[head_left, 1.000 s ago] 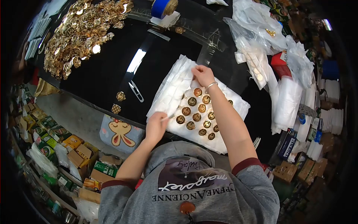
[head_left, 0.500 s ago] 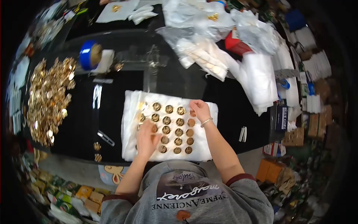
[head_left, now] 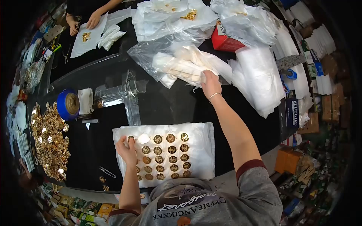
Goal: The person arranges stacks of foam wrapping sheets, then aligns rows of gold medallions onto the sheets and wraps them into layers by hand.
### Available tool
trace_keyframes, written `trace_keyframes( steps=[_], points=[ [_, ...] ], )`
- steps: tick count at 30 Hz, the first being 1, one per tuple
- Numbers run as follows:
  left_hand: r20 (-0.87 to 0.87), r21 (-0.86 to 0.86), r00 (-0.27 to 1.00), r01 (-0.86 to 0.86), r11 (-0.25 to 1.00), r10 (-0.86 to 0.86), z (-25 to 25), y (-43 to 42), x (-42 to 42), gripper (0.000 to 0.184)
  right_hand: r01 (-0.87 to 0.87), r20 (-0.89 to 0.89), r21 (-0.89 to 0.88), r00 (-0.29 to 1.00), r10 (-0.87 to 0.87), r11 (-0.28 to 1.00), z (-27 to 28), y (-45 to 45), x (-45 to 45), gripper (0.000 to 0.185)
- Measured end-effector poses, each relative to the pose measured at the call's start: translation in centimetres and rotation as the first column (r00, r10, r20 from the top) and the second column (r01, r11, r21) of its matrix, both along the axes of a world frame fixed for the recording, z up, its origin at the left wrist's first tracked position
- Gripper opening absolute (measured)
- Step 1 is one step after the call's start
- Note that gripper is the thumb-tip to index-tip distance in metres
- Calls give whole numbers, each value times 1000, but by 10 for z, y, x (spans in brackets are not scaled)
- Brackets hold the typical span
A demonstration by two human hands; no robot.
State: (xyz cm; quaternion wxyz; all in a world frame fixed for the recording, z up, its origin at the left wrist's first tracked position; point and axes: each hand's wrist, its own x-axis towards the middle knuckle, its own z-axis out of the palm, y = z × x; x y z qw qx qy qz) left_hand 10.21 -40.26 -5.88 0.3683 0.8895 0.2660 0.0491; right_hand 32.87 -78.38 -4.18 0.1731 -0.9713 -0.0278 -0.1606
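Observation:
White wrapping sheets (head_left: 201, 150) lie flat near the table's front edge, with rows of round gold-and-black pieces (head_left: 172, 149) on them. My left hand (head_left: 126, 150) is at the sheets' left edge, fingers curled over a round piece in the top row; whether it grips anything is hidden. Farther back, my right hand (head_left: 210, 83) reaches to a white wrapped bundle (head_left: 181, 67) and touches its front edge. The fingertips press together there, and what they hold, if anything, is too small to make out.
Gold pieces (head_left: 51, 143) are heaped at the left beside a blue tape roll (head_left: 68, 104). Small scissors (head_left: 108, 172) lie near the front edge. A white roll (head_left: 260, 79) and red box (head_left: 226, 39) stand right. Another person's hands (head_left: 93, 20) work at back left.
The view has shifted. My right hand has left the sheets and reached back to the wrapped bundle. My left hand has moved to the sheets' upper left, and the round pieces are more fully uncovered.

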Motion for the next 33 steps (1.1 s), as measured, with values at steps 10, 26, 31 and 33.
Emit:
trace_keyframes(
  steps=[10,26,31,33],
  points=[
    [242,-74,970,57,996,-37,13,-9,7,23,15,-167,-315,983,-71,949,26,33,-8,30],
    [-243,-825,945,-319,-467,-217,3,-113,0,49,5,-422,674,824,379,738,135,85,-337,24],
    [-165,-985,974,-170,-16,-155,34,-138,-23,46,417,-619,636,778,106,650,78,69,-404,21],
    [-156,-980,965,-125,151,-211,39,-154,-14,48,499,-650,614,759,34,612,57,67,-414,24]
  ],
)
